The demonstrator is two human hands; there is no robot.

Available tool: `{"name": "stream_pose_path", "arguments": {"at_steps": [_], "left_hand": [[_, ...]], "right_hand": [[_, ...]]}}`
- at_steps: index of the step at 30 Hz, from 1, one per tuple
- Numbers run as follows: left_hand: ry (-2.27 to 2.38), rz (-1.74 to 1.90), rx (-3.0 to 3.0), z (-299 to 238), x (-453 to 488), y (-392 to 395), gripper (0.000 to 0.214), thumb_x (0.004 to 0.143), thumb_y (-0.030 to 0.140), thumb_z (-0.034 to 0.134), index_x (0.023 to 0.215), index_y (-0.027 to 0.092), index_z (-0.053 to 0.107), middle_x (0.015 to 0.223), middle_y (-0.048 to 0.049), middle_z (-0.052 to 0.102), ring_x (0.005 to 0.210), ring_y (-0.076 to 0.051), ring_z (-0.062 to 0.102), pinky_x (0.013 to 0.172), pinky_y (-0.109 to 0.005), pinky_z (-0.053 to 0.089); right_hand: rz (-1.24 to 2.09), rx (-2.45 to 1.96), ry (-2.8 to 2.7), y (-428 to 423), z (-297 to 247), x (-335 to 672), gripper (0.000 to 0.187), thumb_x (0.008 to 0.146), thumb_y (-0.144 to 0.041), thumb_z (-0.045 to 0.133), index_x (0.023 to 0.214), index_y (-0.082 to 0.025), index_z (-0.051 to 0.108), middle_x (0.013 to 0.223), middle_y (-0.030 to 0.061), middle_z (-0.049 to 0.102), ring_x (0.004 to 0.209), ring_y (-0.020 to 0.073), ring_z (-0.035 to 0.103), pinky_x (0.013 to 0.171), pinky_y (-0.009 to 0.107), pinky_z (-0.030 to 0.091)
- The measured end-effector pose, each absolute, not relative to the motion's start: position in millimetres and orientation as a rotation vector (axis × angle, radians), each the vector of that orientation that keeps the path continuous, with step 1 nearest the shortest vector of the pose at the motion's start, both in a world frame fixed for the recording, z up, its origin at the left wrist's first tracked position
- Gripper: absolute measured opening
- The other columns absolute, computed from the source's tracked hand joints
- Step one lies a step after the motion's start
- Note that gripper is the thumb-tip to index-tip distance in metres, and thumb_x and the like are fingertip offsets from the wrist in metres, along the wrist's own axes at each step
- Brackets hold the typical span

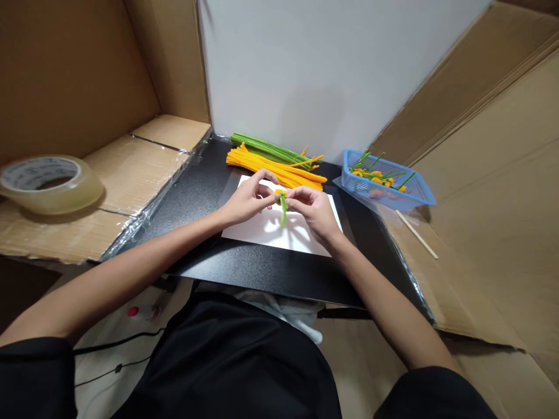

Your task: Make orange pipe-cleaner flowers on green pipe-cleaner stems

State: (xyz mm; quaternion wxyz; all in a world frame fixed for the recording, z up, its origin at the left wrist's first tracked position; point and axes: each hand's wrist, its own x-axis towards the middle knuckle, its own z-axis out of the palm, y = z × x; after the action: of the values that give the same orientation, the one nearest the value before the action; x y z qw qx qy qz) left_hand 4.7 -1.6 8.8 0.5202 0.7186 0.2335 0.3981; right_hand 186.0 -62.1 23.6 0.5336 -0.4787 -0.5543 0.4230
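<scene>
Over a white sheet of paper [253, 228], my two hands meet at a small pipe-cleaner flower [283, 203] with an orange-yellow head and a green stem hanging down. My left hand [253, 198] pinches the flower's head from the left. From the other side, the fingertips of my right hand [312, 210] are closed on it too. Fingers partly hide the head. Just beyond the hands lies a bundle of orange pipe cleaners [275, 169], with a bundle of green pipe cleaners [271, 146] behind it.
A blue basket [393, 201] at the right holds several orange flowers with green stems. Near it a thin wooden stick [417, 234] lies on cardboard. A large roll of clear tape [82, 186] rests on cardboard at left. The black table [196, 250] meets a white wall.
</scene>
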Motion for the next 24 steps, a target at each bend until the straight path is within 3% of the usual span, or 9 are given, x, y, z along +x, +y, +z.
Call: {"name": "stream_pose_path", "arguments": {"at_steps": [4,7,18,24], "left_hand": [[0.695,1.281,1.979,13,2,-4,0.018,0.088,0.033,0.065,0.098,0.018,0.06,0.088,-0.0023,0.066,0.074,-0.011,0.061,0.058,-0.019,0.045],[0.623,1.374,2.173,16,0,-4,0.011,0.088,0.027,0.065,0.091,0.018,0.069,0.086,-0.0028,0.062,0.074,-0.011,0.057,0.059,-0.02,0.045],[0.608,1.377,2.303,14,2,-5,0.009,0.089,0.027,0.065,0.087,0.018,0.067,0.083,-0.0037,0.062,0.073,-0.014,0.056,0.06,-0.024,0.043],[0.712,1.25,2.078,17,7,-15,0.015,0.09,0.031,0.063,0.088,0.017,0.065,0.083,-0.003,0.065,0.073,-0.013,0.056,0.062,-0.024,0.043]], "right_hand": [[1.012,-1.109,-1.192,-60,20,185,0.028,0.063,-0.036,0.085,0.075,-0.019,0.067,0.075,-0.0006,0.07,0.073,0.0159,0.069,0.082,0.037,0.06],[0.96,-1.107,-1.204,-60,20,184,0.027,0.065,-0.038,0.084,0.075,-0.019,0.067,0.074,-0.0003,0.07,0.073,0.0168,0.07,0.083,0.038,0.06],[0.657,-1.192,-1.323,-68,21,176,0.03,0.07,-0.044,0.081,0.077,-0.02,0.066,0.079,0.0019,0.071,0.074,0.0175,0.069,0.077,0.034,0.059],[0.438,-1.23,-1.367,-73,19,172,0.016,0.077,-0.034,0.074,0.081,-0.02,0.065,0.082,0.0023,0.072,0.076,0.0174,0.07,0.08,0.034,0.061]]}}
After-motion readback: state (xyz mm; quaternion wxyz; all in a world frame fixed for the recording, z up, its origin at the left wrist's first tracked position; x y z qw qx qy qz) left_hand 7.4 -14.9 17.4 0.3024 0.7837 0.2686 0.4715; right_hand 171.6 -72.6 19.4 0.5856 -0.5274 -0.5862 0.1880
